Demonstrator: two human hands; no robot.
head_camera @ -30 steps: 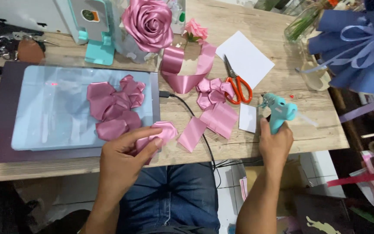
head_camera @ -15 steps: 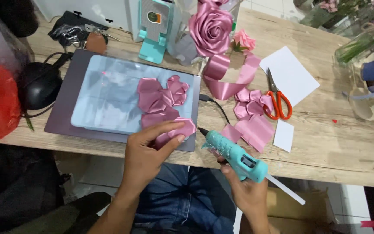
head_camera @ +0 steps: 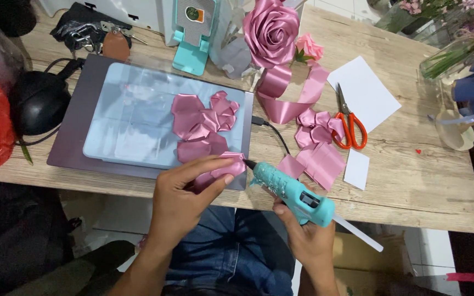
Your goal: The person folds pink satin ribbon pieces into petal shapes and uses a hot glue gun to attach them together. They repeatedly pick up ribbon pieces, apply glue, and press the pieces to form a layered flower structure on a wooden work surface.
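My left hand (head_camera: 185, 194) pinches a folded pink ribbon petal (head_camera: 231, 165) at the near edge of the table. My right hand (head_camera: 305, 238) grips a teal glue gun (head_camera: 292, 193), its nozzle touching the petal's right side. A white glue stick (head_camera: 357, 233) pokes out of the gun's back. More folded pink petals (head_camera: 201, 120) lie on a light blue tray (head_camera: 122, 126) just beyond my left hand.
The tray rests on a dark laptop (head_camera: 69, 137). A large pink ribbon rose (head_camera: 272, 30), ribbon strip (head_camera: 286, 93), loose petals (head_camera: 316, 142), orange scissors (head_camera: 349, 123) and white paper (head_camera: 366, 90) lie right. A teal phone stand (head_camera: 193, 33), keys (head_camera: 94, 30), black mouse (head_camera: 42, 101).
My right hand picked the glue gun up from the table's right side and brought it left to the petal. The view shifted and the left hand kept hold of the petal.
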